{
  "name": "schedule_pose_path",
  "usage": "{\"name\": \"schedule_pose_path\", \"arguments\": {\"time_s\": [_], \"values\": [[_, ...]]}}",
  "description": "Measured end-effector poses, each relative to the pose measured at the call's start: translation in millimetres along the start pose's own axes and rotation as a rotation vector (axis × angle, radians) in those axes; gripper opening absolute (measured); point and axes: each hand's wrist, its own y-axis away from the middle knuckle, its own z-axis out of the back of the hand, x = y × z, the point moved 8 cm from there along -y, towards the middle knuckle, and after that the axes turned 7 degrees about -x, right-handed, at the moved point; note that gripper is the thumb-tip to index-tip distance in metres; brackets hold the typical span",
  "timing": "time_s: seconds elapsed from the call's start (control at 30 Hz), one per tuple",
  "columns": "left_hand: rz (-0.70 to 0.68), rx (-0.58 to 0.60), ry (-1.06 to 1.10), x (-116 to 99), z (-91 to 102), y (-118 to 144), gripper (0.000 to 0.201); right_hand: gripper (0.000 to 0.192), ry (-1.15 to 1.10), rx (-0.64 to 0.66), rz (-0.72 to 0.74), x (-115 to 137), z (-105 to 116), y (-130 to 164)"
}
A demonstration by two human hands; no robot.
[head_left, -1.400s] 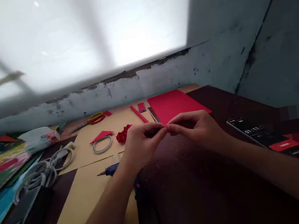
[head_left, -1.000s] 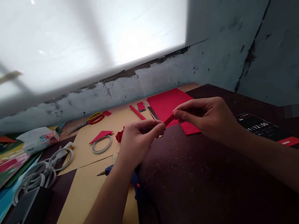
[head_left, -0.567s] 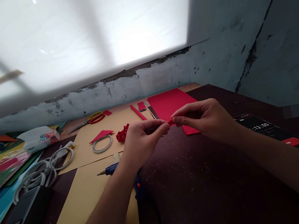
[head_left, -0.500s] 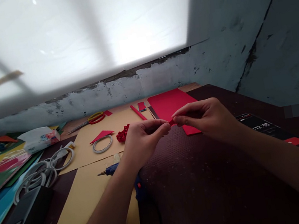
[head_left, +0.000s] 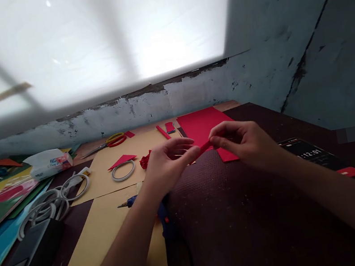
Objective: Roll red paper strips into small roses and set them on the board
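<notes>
Both your hands meet in the air over the dark table (head_left: 233, 223), short of its far edge. Your right hand (head_left: 239, 138) pinches a narrow red strip (head_left: 205, 147) between thumb and fingertips, a hold that seems chosen to steady so thin a piece without crushing it. Your left hand (head_left: 168, 159) is loosely spread, its thumb at the strip's other end and the fingers lifted apart, probably to leave that end free; whether the thumb presses on it cannot be told. Behind lies red paper (head_left: 201, 122), towards the table's far right corner, apparently set back to keep your working space open. A ruffled red piece (head_left: 144, 160) sits partly hidden behind your left hand, near a grey ring (head_left: 124, 178). The blue glue gun (head_left: 167, 225) lies beneath your left forearm, nozzle over tan card (head_left: 100, 223), which may shield the tabletop from drips.
</notes>
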Motion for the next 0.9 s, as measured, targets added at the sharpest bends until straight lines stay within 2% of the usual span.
{"name": "schedule_pose_path", "arguments": {"time_s": [0.1, 0.2, 0.3, 0.37, 0.43, 0.53, 0.63, 0.73, 0.9], "values": [[-0.039, 0.072, -0.028, -6.3, -12.3, 6.0, 0.024, 0.011, -0.041, 0.013, 0.03, 6.2, -16.4, 9.3], [-0.071, 0.005, -0.046, -9.6, -8.4, 6.6, 0.019, 0.01, -0.044, -0.002, 0.056, 6.6, -18.4, 11.2], [-0.075, -0.073, -0.048, -9.0, -1.3, 5.2, 0.017, 0.01, 0.017, 0.036, 0.054, 5.3, -17.9, 11.2], [-0.066, -0.102, -0.006, -7.3, 1.6, 4.3, 0.022, 0.011, 0.059, 0.082, 0.045, 5.5, -19.5, 12.0], [-0.042, -0.106, 0.049, -4.3, 2.5, 3.8, 0.037, 0.012, 0.079, 0.137, 0.04, 6.6, -23.3, 13.6], [0.003, -0.062, 0.082, -0.2, 0.1, 4.0, 0.05, 0.013, 0.087, 0.199, 0.038, 7.7, -29.2, 15.9], [0.017, -0.031, 0.057, 0.4, -0.7, 5.1, 0.044, 0.014, 0.097, 0.242, 0.047, 8.1, -33.4, 17.5], [0.027, -0.042, 0.063, 0.1, 0.8, 5.4, 0.038, 0.019, 0.101, 0.23, 0.066, 10.7, -32.8, 17.7], [0.109, -0.08, 0.262, 6.9, 1.0, 2.5, 0.022, 0.021, 0.083, 0.157, 0.055, 15.2, -26.7, 16.9]]}}
